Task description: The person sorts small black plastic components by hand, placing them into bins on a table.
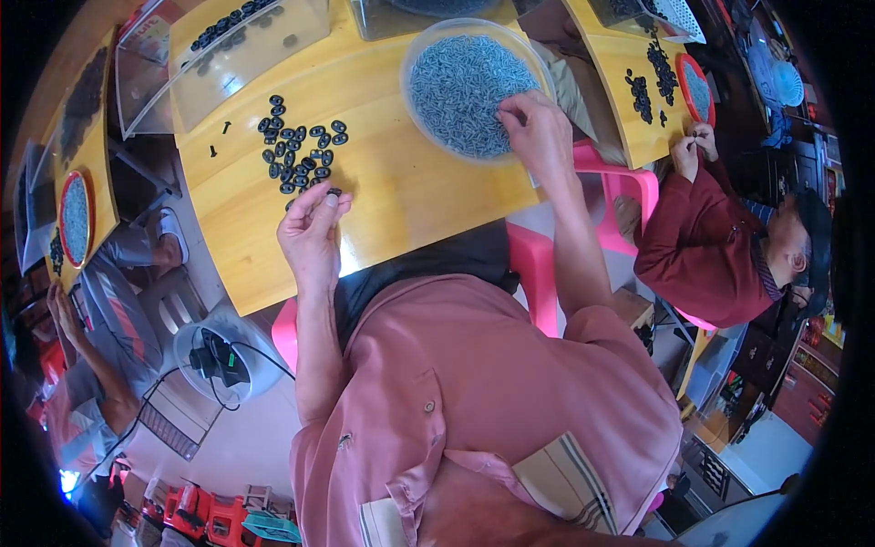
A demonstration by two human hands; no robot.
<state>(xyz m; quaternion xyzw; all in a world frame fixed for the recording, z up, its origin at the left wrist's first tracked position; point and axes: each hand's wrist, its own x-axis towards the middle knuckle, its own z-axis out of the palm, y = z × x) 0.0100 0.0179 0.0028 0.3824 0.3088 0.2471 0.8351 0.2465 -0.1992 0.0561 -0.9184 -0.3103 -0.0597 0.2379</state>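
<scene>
hands [308, 232] [544, 141] — left holds a small black piece [334, 191], right touches slim blue-grey bits [463, 87].

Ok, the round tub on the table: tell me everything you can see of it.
Round, open tub of translucent-looking plastic with a pale rim, standing upright on the yellow table, toward its right side. It holds many slender blue-grey pieces, metallic-looking. The right hand is over its near-right rim, at the pieces; whether it touches the rim is unclear.

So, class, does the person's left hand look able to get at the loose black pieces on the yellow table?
Probably yes: the left hand is right beside the loose black pieces with nothing between, though it seems to hold one small dark piece.
</scene>
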